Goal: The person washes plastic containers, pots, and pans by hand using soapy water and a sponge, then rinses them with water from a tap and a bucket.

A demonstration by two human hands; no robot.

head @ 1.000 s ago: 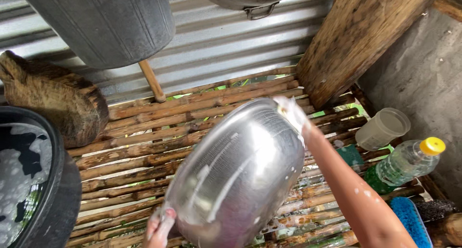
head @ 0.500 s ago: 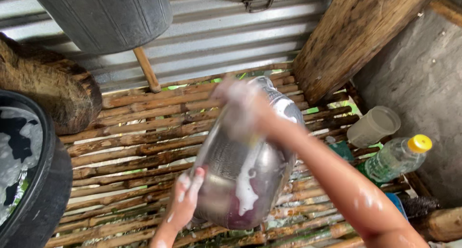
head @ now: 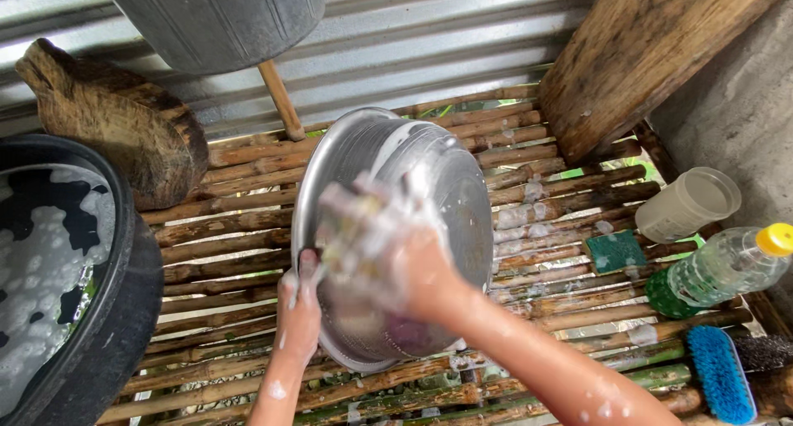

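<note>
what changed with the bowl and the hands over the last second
The metal bowl has been turned: its soapy outside faced the camera, now its inside does. The right hand, foamy and blurred, went from the far rim to scrubbing inside the bowl. The left hand still grips the near rim. The bottle and cup lie as before.

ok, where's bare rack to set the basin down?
Free: bamboo slats between the black tub and the metal basin; also the far strip by the wooden post. Crowded: right edge, with green sponge, plastic cup, bottle, blue brush.
</note>
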